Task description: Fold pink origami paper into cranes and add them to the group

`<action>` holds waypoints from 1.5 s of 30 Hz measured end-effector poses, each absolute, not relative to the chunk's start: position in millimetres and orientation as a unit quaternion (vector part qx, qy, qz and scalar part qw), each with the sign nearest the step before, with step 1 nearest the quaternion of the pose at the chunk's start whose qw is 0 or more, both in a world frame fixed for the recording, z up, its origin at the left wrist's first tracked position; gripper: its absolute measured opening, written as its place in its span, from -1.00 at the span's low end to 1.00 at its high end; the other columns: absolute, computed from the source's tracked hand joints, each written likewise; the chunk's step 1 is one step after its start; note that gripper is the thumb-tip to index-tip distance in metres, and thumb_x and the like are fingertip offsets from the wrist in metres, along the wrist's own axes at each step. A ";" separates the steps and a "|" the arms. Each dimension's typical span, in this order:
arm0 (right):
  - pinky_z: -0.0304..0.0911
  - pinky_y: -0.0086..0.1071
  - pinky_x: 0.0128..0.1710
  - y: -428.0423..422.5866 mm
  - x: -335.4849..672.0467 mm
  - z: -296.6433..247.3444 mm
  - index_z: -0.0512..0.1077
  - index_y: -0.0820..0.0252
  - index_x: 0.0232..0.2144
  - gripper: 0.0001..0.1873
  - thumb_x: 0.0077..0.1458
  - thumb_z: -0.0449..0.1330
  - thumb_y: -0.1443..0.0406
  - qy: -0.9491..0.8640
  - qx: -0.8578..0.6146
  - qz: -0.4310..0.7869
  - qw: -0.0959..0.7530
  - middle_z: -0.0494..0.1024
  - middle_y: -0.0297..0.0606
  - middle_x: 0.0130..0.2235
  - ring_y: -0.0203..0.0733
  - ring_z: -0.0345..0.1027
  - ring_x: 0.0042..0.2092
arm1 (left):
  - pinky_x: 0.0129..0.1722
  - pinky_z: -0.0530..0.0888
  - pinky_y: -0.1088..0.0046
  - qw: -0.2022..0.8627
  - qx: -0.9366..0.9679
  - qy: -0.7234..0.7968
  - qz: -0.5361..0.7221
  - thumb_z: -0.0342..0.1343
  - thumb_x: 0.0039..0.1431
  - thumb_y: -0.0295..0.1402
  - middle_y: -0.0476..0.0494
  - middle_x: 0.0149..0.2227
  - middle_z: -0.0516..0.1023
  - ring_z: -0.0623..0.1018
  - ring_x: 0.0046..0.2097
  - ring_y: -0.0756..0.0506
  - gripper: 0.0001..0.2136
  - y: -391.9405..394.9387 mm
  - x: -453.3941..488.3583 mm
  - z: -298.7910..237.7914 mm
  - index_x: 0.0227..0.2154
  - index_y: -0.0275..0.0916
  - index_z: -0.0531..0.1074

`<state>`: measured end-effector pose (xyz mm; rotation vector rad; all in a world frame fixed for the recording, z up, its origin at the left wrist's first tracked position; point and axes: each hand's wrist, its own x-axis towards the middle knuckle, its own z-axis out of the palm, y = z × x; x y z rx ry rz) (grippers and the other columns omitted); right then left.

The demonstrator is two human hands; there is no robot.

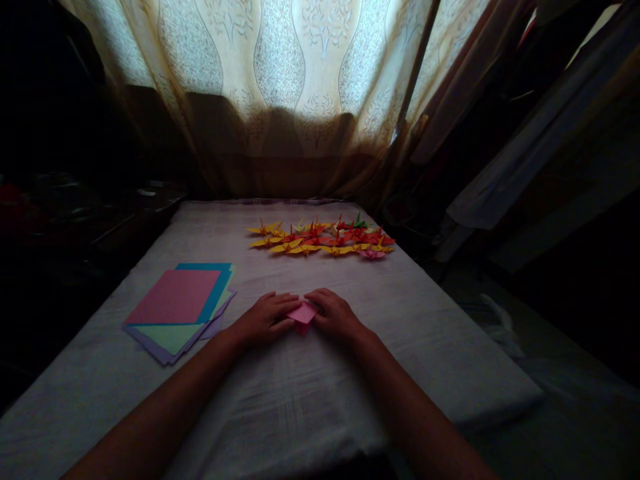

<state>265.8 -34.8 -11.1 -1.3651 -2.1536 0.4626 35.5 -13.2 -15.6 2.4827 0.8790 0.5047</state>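
A small pink folded paper (303, 313) lies on the cloth-covered table, between my two hands. My left hand (267, 316) grips its left side, fingers bent over the edge and thumb close to the lower fold. From the other side, my right hand (336, 315) holds the right edge with curled fingers. The paper has a flat, pointed upper layer and a small flap that hangs below it toward me. The fingertips hide part of its side corners.
Left of my hands is a stack of square paper sheets (175, 297) in pink, blue, pale green and purple. Rows of folded paper cranes (315, 239), yellow, red, green and pink, stand farther back. A patterned curtain (280, 60) hangs behind the table (280, 413).
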 end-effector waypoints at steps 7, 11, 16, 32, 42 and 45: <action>0.28 -0.28 0.07 -37.1 270.8 -22.7 0.50 0.13 -0.07 -0.50 -0.03 0.07 0.55 -0.790 -0.493 0.188 0.313 0.55 -0.21 -0.04 -0.21 0.40 0.00 | 0.29 0.01 0.02 0.156 0.923 0.327 0.130 0.01 0.29 -0.06 -0.18 0.30 0.26 0.20 0.32 -0.27 -0.52 -16.6 30.4 -23.7 0.23 -0.01 0.26; 0.25 -0.26 0.06 -45.0 265.4 -22.4 0.56 0.10 -0.16 -0.72 0.11 0.14 0.42 -0.798 -0.503 0.139 0.301 0.59 -0.23 -0.09 -0.16 0.41 -0.03 | 0.29 0.00 0.03 0.122 0.928 0.330 0.122 -0.04 0.32 -0.07 -0.20 0.30 0.25 0.19 0.33 -0.28 -0.54 -18.3 32.5 -26.6 0.23 -0.04 0.28; 0.22 -0.21 0.02 -53.8 261.2 -13.2 0.57 0.07 -0.14 -0.76 0.17 0.16 0.35 -0.832 -0.500 0.072 0.230 0.59 -0.23 -0.06 -0.10 0.40 -0.03 | 0.29 0.00 0.03 0.110 0.927 0.339 0.121 -0.09 0.35 -0.10 -0.17 0.29 0.27 0.20 0.32 -0.28 -0.57 -22.3 33.9 -24.9 0.22 -0.05 0.29; 0.05 -0.11 0.18 -46.3 247.6 -9.9 0.44 0.05 0.09 -0.63 0.24 0.13 0.26 -0.825 -0.536 0.058 0.170 0.33 -0.09 0.23 0.01 0.13 0.25 | 0.29 0.03 0.06 0.032 0.936 0.333 0.109 -0.13 0.37 -0.11 -0.11 0.23 0.38 0.28 0.28 -0.24 -0.58 -43.4 13.0 -26.4 0.19 -0.09 0.32; -0.20 0.04 0.28 -35.8 244.8 -7.6 0.27 -0.16 0.22 -0.55 0.34 -0.07 0.09 -0.825 -0.553 0.096 0.058 -0.01 -0.19 0.39 0.09 -0.22 0.39 | 0.29 0.02 0.10 -0.009 0.933 0.345 0.103 -0.18 0.39 -0.09 -0.13 0.21 0.40 0.28 0.28 -0.22 -0.56 -46.5 13.6 -28.0 0.17 -0.13 0.33; -0.19 -0.01 0.28 -34.6 241.8 -8.4 0.23 -0.13 0.25 -0.53 0.34 -0.06 0.10 -0.809 -0.577 0.093 0.060 0.00 -0.16 0.39 0.08 -0.19 0.39 | 0.30 0.01 0.13 -0.010 0.929 0.356 0.101 -0.20 0.39 -0.07 -0.11 0.22 0.39 0.28 0.28 -0.20 -0.55 -47.2 13.5 -26.7 0.19 -0.11 0.31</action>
